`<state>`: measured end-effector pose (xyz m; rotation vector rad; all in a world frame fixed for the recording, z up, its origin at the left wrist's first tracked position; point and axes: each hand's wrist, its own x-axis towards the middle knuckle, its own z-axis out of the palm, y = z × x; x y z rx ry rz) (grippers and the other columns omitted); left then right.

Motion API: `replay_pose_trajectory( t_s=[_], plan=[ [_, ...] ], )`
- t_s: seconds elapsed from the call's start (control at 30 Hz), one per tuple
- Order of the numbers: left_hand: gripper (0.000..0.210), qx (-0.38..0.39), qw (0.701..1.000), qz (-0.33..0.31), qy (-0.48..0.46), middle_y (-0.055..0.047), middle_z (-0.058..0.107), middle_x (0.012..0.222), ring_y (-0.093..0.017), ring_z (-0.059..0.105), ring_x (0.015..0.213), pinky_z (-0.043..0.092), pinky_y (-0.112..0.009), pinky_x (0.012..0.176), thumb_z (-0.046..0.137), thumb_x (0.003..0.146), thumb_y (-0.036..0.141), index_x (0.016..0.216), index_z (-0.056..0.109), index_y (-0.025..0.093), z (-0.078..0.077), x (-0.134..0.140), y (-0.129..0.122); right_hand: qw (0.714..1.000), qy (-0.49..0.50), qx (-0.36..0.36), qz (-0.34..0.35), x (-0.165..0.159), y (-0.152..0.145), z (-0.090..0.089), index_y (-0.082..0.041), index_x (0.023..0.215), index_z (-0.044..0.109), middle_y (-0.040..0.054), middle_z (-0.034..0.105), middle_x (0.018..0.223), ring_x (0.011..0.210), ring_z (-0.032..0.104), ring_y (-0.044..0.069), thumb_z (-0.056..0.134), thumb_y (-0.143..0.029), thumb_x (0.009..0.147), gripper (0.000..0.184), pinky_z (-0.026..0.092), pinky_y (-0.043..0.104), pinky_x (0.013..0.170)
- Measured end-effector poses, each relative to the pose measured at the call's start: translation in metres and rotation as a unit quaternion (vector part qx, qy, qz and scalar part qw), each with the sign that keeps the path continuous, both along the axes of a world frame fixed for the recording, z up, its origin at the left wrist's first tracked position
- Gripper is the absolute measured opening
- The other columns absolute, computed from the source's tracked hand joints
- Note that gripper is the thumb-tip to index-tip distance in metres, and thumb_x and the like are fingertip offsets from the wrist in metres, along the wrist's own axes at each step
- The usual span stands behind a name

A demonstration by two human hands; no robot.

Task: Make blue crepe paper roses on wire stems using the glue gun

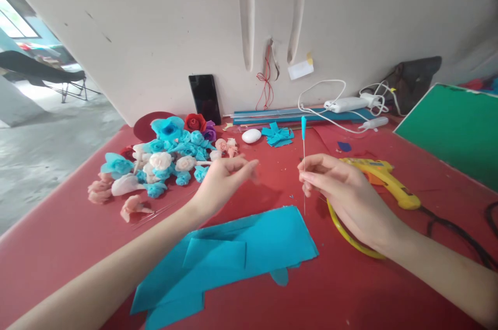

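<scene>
My right hand (342, 192) pinches a thin wire stem (304, 151) between thumb and fingers. The stem stands upright, and its top is wrapped in a small blue cone-shaped bud (303, 127). My left hand (223, 182) hovers over the table beside the pile of fabric or paper flowers (161, 161), fingers loosely bent, thumb stretched out and slightly blurred. I see nothing in it. Nearer to me lie folded blue sheets (264, 236), and beyond the hands sits a little heap of blue strips (277, 135).
A yellow hot glue gun (389, 179) with a black cord and a yellow ring (350, 236) lie by my right hand. Along the wall are a phone (204, 97), a white egg-shaped object (251, 136), a white power strip (342, 105) and a green board (455, 133).
</scene>
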<state>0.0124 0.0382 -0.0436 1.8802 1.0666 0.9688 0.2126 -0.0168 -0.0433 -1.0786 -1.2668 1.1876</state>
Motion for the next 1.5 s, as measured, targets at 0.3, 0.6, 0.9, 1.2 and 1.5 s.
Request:
replay_pose_trajectory(
  t_s=[0.3, 0.6, 0.9, 1.2, 1.5],
  plan=[
    [0.066, 0.248, 0.949, -0.021, 0.194, -0.014, 0.04, 0.142, -0.033, 0.038, 0.129, 0.031, -0.055, 0.107, 0.058, 0.072, 0.007, 0.134, 0.042, 0.019, -0.017, -0.01, 0.012, 1.0, 0.004, -0.019, -0.002, 0.002, -0.001, 0.0, -0.021, 0.083, 0.061, -0.0049, 0.053, 0.073, 0.059, 0.049, 0.004, 0.063, -0.026, 0.08, 0.006, 0.037, 0.019, 0.058],
    [0.045, 0.417, 0.836, -0.051, 0.354, -0.013, 0.038, 0.145, -0.031, 0.021, 0.14, -0.002, -0.062, 0.112, 0.043, 0.084, 0.002, 0.127, 0.05, 0.012, -0.023, -0.009, 0.007, 1.0, 0.004, -0.021, -0.013, 0.002, 0.0, 0.0, -0.02, 0.084, 0.06, -0.0042, 0.052, 0.072, 0.061, 0.049, 0.006, 0.062, -0.026, 0.081, 0.006, 0.037, 0.021, 0.06],
    [0.04, 0.437, 0.82, -0.112, 0.354, -0.011, 0.042, 0.143, -0.031, 0.033, 0.134, 0.023, -0.063, 0.107, 0.044, 0.084, 0.006, 0.121, 0.055, 0.019, -0.016, -0.006, -0.003, 1.0, 0.001, 0.011, 0.014, 0.001, -0.002, 0.004, -0.02, 0.083, 0.049, -0.0031, 0.05, 0.071, 0.06, 0.05, 0.008, 0.048, -0.025, 0.09, 0.009, 0.042, 0.022, 0.057],
    [0.041, 0.397, 0.855, -0.254, 0.218, -0.01, 0.046, 0.141, -0.025, 0.04, 0.127, 0.031, -0.05, 0.107, 0.042, 0.081, 0.003, 0.115, 0.059, 0.017, -0.003, 0.006, -0.026, 0.996, -0.063, 0.067, 0.021, 0.011, -0.001, 0.015, -0.023, 0.086, 0.049, -0.0042, 0.038, 0.067, 0.055, 0.035, 0.006, 0.043, -0.023, 0.092, 0.009, 0.033, 0.017, 0.049],
    [0.036, 0.401, 0.858, -0.256, 0.196, -0.013, 0.058, 0.126, -0.026, 0.046, 0.118, 0.035, -0.046, 0.104, 0.044, 0.078, 0.003, 0.1, 0.069, 0.016, 0.001, 0.008, -0.029, 0.936, -0.288, 0.203, 0.022, 0.012, -0.008, 0.026, -0.026, 0.079, 0.071, -0.006, 0.031, 0.049, 0.043, 0.025, 0.004, 0.07, -0.024, 0.073, 0.007, 0.021, 0.017, 0.037]
  ],
)
